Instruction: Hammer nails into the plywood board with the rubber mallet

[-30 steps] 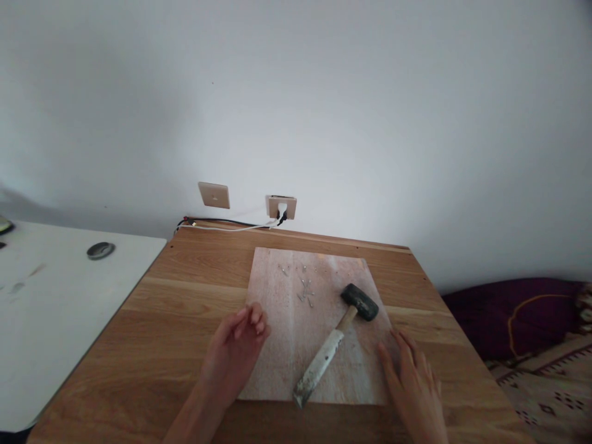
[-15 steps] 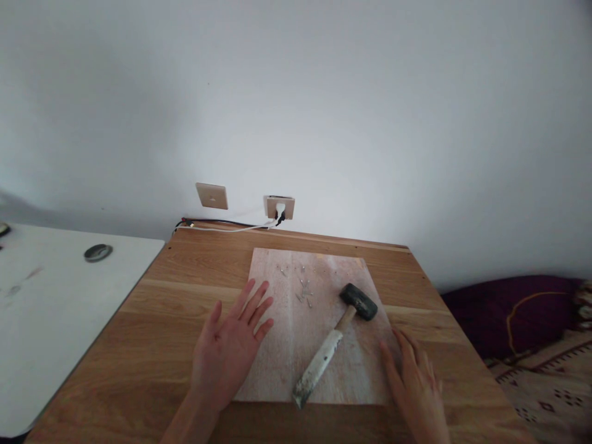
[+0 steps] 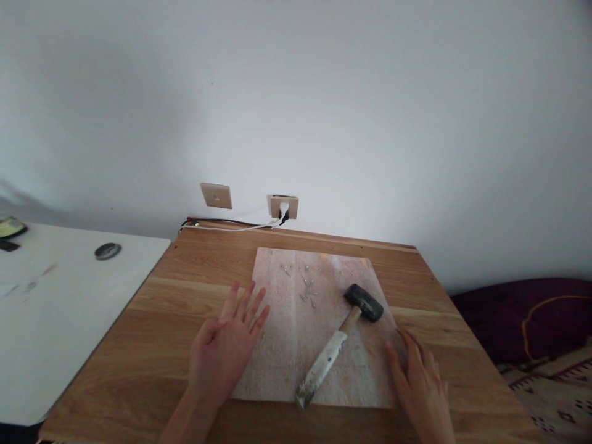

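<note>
A pale, worn board [image 3: 277, 345] lies flat on a wooden table. Across its right half rests a mallet [image 3: 324, 364], its black head up and to the right and its white-wrapped handle end at the board's front edge. Several small metal screws or nails [image 3: 308, 290] lie loose on the upper middle of the board; their exact kind is too small to tell. My left hand [image 3: 226, 351] is palm up with fingers spread, over the board's left edge, holding nothing. My right hand [image 3: 420, 376] lies by the board's right edge, fingers apart, with nothing in it.
The wooden table [image 3: 152, 333] meets a white wall [image 3: 351, 123]. A plugged socket [image 3: 284, 208] and cables [image 3: 231, 227] are at its back edge. On the left stands a white table [image 3: 92, 296] with a small round dish [image 3: 108, 251]. Purple fabric [image 3: 499, 314] lies at the right.
My left hand has turned a little and its thumb has folded inward over the palm. The view has shifted slightly left. The mallet and the small metal pieces stay where they were.
</note>
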`<control>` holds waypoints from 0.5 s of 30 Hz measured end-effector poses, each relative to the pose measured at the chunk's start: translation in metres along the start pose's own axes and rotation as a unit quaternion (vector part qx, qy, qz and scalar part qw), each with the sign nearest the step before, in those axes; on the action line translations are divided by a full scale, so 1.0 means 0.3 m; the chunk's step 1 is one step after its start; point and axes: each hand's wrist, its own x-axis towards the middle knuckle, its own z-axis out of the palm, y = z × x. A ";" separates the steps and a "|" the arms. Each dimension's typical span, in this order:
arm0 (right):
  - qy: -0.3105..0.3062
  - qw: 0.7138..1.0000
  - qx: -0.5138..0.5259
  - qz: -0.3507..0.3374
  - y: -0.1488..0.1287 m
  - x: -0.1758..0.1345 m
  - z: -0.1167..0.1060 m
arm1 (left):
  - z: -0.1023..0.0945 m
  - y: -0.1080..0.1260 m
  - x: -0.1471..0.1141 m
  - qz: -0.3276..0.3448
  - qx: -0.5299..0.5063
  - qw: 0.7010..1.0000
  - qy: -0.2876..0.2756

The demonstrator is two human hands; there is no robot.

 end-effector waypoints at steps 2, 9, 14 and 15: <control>0.000 1.000 0.004 0.003 -0.002 0.002 -0.003 | 0.005 0.012 0.004 -0.008 -0.010 1.000 0.027; -0.011 1.000 0.019 0.010 0.004 0.003 -0.009 | 0.000 0.011 0.012 0.014 0.030 0.999 0.023; -0.013 0.999 0.030 0.022 0.012 -0.003 -0.008 | -0.008 -0.003 0.013 -0.001 0.075 0.997 0.014; -0.015 0.999 0.031 0.026 0.013 -0.004 -0.007 | -0.007 -0.004 0.016 -0.009 0.073 0.997 0.023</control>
